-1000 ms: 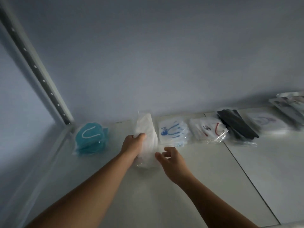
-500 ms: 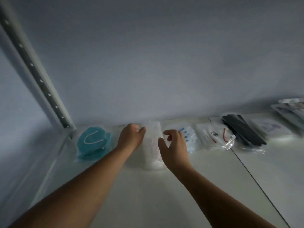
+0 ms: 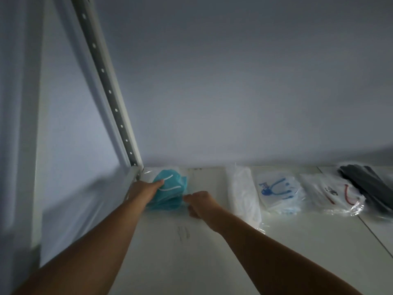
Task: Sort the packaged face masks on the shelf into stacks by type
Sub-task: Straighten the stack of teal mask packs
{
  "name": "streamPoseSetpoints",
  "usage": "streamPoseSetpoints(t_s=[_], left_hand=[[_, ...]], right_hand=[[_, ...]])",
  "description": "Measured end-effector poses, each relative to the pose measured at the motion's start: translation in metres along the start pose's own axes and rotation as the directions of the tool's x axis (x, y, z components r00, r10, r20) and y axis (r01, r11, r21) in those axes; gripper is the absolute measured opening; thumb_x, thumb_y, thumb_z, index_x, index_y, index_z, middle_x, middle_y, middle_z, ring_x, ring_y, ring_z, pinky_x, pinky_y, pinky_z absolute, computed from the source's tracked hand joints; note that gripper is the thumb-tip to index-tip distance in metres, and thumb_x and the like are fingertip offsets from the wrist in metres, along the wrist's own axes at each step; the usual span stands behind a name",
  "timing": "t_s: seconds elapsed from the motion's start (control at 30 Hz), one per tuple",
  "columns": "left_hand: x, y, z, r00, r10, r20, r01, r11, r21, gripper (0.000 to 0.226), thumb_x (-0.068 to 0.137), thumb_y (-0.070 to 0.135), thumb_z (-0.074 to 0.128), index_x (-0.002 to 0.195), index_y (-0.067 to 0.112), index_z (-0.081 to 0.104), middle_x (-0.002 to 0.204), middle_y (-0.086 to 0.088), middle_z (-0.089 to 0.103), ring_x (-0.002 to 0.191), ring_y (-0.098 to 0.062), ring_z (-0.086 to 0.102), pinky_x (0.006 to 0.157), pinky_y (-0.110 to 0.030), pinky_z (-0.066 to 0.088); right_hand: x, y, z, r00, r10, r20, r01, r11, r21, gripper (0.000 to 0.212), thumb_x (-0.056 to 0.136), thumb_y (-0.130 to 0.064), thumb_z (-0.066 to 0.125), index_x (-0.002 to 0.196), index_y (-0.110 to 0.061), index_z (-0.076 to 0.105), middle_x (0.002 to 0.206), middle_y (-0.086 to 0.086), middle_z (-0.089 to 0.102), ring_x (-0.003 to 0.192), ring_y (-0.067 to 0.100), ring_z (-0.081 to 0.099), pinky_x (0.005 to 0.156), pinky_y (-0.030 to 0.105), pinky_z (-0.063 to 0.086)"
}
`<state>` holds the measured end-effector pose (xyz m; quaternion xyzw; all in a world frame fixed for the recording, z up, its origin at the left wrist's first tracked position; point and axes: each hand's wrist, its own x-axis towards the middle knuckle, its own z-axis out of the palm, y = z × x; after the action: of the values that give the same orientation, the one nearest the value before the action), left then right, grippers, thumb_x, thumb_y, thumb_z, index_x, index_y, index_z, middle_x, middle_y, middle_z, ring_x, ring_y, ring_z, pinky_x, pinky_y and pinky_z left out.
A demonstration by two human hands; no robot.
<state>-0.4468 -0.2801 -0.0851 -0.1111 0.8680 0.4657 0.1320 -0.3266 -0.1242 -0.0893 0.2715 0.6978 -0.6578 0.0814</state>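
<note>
While the left hand [image 3: 144, 188] grips the teal stack [image 3: 170, 195] and the right hand [image 3: 201, 202] curls at its edge — hold unclear — press evenly inward.

Five mask stacks lie in a row along the back of the shelf [image 3: 212, 256], before the wall [image 3: 234, 103]. The leftmost stack [image 3: 170, 194] sits in the back left corner, just beside the upright post [image 3: 106, 81]. The left hand [image 3: 145, 190] grips its left side; the right hand [image 3: 200, 204] curls against its right edge. Past a gap come the second stack [image 3: 242, 196], third stack [image 3: 276, 192] and fourth stack [image 3: 331, 192], the last across a seam [image 3: 374, 233]. The fifth stack [image 3: 370, 186] lies rightmost.
</note>
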Motion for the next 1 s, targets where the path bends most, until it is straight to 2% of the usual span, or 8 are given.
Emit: streamPoseSetpoints(t_s=[0.1, 0.23, 0.33, 0.47, 0.63, 0.83, 0.93, 1.0], left_hand=[[0.002, -0.001, 0.005, 0.992, -0.013, 0.128, 0.024, 0.996, -0.085, 0.066, 0.073, 0.037, 0.091, 0.123, 0.002, 0.068, 0.117, -0.019, 0.073, 0.100, -0.034, 0.072, 0.092, -0.043, 0.060], [-0.011, -0.007, 0.001, 0.907, -0.110, 0.407, 0.157, 0.984, -0.083, 0.071, 0.053, 0.042, 0.096, 0.109, 0.007, 0.074, 0.102, -0.015, 0.080, 0.094, -0.034, 0.078, 0.091, -0.049, 0.063], [-0.035, -0.011, 0.001, 0.845, -0.062, 0.531, 0.126, 0.988, -0.086, 0.054, 0.069, 0.031, 0.093, 0.111, 0.003, 0.074, 0.102, -0.018, 0.081, 0.098, -0.036, 0.077, 0.092, -0.051, 0.062], [-0.061, -0.015, -0.003, 0.831, 0.157, 0.534, -0.074, 0.982, -0.174, 0.040, 0.077, 0.024, 0.088, 0.113, 0.009, 0.076, 0.103, -0.012, 0.081, 0.102, -0.032, 0.077, 0.100, -0.050, 0.058], [-0.092, -0.034, -0.013, 0.692, 0.501, 0.520, -0.307, 0.856, -0.417, 0.053, 0.082, -0.003, 0.078, 0.132, 0.012, 0.064, 0.122, -0.009, 0.076, 0.114, -0.025, 0.072, 0.093, -0.032, 0.058], [-0.098, -0.074, -0.004, 0.643, 0.562, 0.521, -0.432, 0.827, -0.359, 0.089, 0.067, 0.013, 0.094, 0.144, 0.012, 0.049, 0.139, -0.006, 0.065, 0.132, -0.025, 0.061, 0.104, -0.031, 0.054], [-0.101, -0.070, -0.004, 0.629, 0.614, 0.477, -0.501, 0.789, -0.355, 0.076, 0.074, 0.002, 0.088, 0.141, 0.010, 0.054, 0.134, 0.007, 0.069, 0.126, -0.013, 0.065, 0.098, -0.019, 0.053], [-0.102, -0.069, -0.001, 0.603, 0.648, 0.466, -0.541, 0.761, -0.358, 0.074, 0.075, 0.003, 0.087, 0.141, 0.004, 0.054, 0.134, 0.009, 0.067, 0.128, -0.011, 0.064, 0.101, -0.018, 0.051]], right_hand=[[0.001, -0.001, 0.007, 0.998, 0.050, -0.046, -0.044, 0.992, 0.116, 0.024, 0.089, -0.028, 0.070, 0.088, -0.007, 0.059, 0.074, 0.006, 0.057, 0.063, 0.017, 0.055, 0.070, 0.032, 0.052], [-0.006, 0.006, -0.002, 0.986, 0.104, -0.131, -0.092, 0.992, 0.089, 0.043, 0.085, -0.035, 0.078, 0.104, -0.011, 0.047, 0.094, 0.008, 0.060, 0.081, 0.020, 0.065, 0.084, 0.039, 0.063], [-0.015, 0.014, -0.009, 0.994, 0.078, -0.075, -0.071, 0.994, 0.085, 0.062, 0.071, -0.037, 0.088, 0.111, -0.004, 0.054, 0.101, 0.011, 0.068, 0.084, 0.023, 0.071, 0.076, 0.036, 0.064], [-0.032, 0.023, -0.019, 1.000, 0.009, 0.023, -0.010, 0.999, 0.046, 0.091, 0.042, -0.050, 0.091, 0.119, -0.010, 0.064, 0.109, 0.009, 0.076, 0.096, 0.026, 0.076, 0.087, 0.042, 0.063], [-0.060, 0.045, -0.037, 0.951, -0.305, -0.051, 0.302, 0.951, -0.061, 0.069, 0.063, -0.029, 0.095, 0.117, -0.021, 0.053, 0.112, 0.000, 0.068, 0.098, 0.015, 0.071, 0.080, 0.031, 0.063], [-0.077, 0.070, -0.036, 0.929, -0.367, 0.048, 0.365, 0.888, -0.281, 0.101, 0.054, -0.044, 0.093, 0.135, -0.042, 0.033, 0.125, -0.010, 0.064, 0.114, 0.014, 0.067, 0.091, 0.036, 0.062], [-0.083, 0.066, -0.037, 0.903, -0.430, 0.001, 0.404, 0.847, -0.345, 0.087, 0.066, -0.037, 0.091, 0.138, -0.038, 0.040, 0.121, -0.018, 0.063, 0.109, 0.004, 0.065, 0.083, 0.012, 0.055], [-0.085, 0.067, -0.037, 0.902, -0.431, -0.040, 0.388, 0.846, -0.366, 0.083, 0.068, -0.038, 0.089, 0.137, -0.036, 0.044, 0.120, -0.020, 0.064, 0.107, -0.001, 0.063, 0.082, 0.010, 0.053]])
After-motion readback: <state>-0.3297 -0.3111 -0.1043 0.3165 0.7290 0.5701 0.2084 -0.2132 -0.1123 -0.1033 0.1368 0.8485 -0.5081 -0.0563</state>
